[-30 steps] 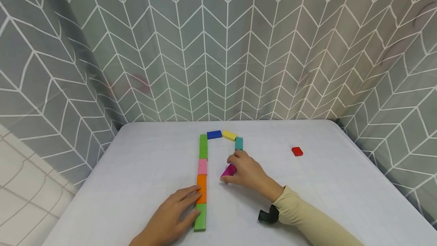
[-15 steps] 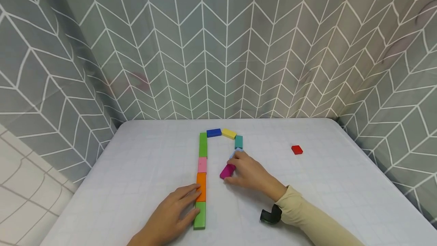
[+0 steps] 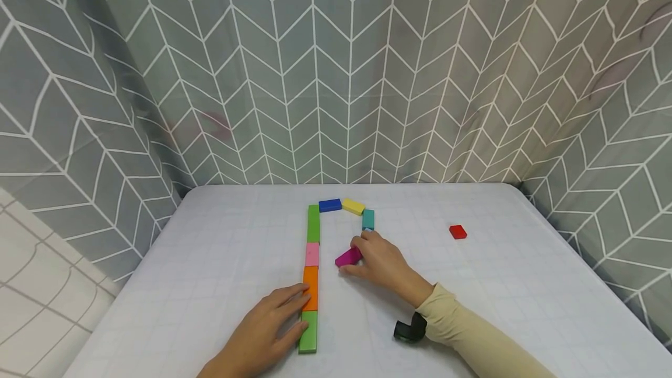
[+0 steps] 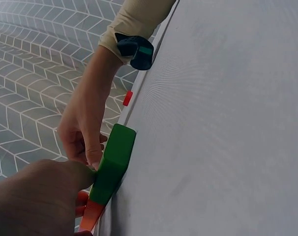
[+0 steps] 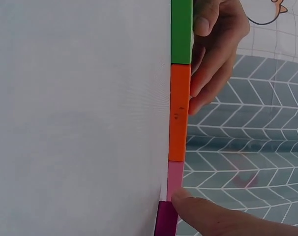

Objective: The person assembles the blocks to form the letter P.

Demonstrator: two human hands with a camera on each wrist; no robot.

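Note:
My right hand pinches a magenta block between thumb and fingers, inside the curve of blocks. Its fingers largely cover a light blue block below the teal block. On the left, my left hand lies with extended fingers along a straight row, fingertips at the orange block and thumb at the near green block. Further up that row come a pink block and a far green block. In the right wrist view, the magenta block overlaps the pink one.
A blue block and a yellow block bend from the row's far end toward the teal one. Alone at the right lies a red block. A patterned curtain rises behind the white table.
The magenta block has turned in my right hand, its free end swinging left and away from me. My fingers now cover more of the light blue block. The left hand stays put.

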